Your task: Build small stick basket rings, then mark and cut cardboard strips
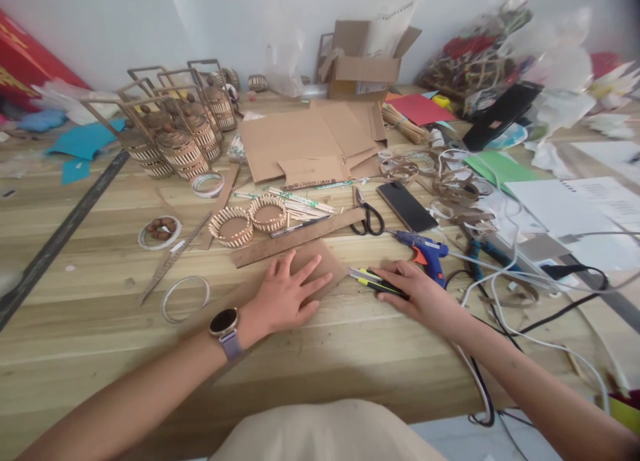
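My left hand (281,297), a watch on its wrist, lies flat with fingers spread on a piece of brown cardboard (334,263). In my right hand (419,293) is a yellow-green and black utility knife (370,279), its tip pointing left at the cardboard's right corner. Just beyond the cardboard lies a long brown strip (300,237). Black-handled scissors (369,214) rest by the strip's right end. A blue glue gun (425,251) is close behind my right hand. Two round slatted rings (231,226) stand past the strip.
Several slatted lanterns with handles (183,151) stand at the back left. Larger cardboard sheets (290,137) lie at the back, before an open box (367,74). A phone (407,206) and tangled white cables (505,274) are on the right. A white ring (186,279) lies left.
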Demonstrator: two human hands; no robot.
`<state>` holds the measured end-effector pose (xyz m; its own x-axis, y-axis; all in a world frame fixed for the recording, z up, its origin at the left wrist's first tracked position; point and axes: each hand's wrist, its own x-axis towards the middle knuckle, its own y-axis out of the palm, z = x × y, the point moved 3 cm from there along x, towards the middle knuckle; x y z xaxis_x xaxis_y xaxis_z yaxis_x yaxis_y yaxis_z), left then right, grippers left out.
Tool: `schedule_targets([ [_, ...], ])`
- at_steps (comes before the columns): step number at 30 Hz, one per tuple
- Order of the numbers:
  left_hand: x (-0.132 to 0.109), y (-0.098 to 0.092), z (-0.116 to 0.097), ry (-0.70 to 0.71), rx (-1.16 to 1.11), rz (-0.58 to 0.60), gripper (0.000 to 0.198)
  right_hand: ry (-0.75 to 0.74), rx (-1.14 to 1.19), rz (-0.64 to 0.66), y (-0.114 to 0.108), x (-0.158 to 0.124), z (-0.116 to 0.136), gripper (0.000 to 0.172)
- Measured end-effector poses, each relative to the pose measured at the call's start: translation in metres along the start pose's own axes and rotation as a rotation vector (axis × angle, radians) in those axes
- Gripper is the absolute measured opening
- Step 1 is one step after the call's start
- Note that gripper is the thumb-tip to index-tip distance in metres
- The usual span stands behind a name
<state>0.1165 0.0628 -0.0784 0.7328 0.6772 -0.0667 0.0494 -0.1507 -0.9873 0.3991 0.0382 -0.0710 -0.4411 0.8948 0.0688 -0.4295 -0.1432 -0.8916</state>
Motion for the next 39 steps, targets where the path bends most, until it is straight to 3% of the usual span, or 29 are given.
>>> schedule_targets([
  [6, -0.004, 0.004, 0.001, -0.002, -0.011, -0.085, 0.054, -0.004, -0.014, -0.006, 0.000, -0.005, 0.000, 0.044],
  [26, -0.002, 0.005, 0.000, -0.008, 0.007, -0.046, 0.055, -0.021, -0.002, -0.012, 0.003, -0.005, 0.002, 0.042],
  [31, -0.003, 0.007, 0.002, 0.016, -0.003, -0.084, 0.053, -0.010, 0.015, -0.028, 0.004, -0.012, 0.001, 0.044],
  [36, -0.003, 0.007, 0.003, 0.027, 0.006, -0.097, 0.053, 0.042, -0.025, -0.004, -0.006, -0.027, -0.001, 0.041],
  [39, -0.002, 0.007, 0.002, 0.016, 0.010, -0.082, 0.055, 0.204, 0.039, -0.085, -0.013, -0.039, -0.001, 0.049],
])
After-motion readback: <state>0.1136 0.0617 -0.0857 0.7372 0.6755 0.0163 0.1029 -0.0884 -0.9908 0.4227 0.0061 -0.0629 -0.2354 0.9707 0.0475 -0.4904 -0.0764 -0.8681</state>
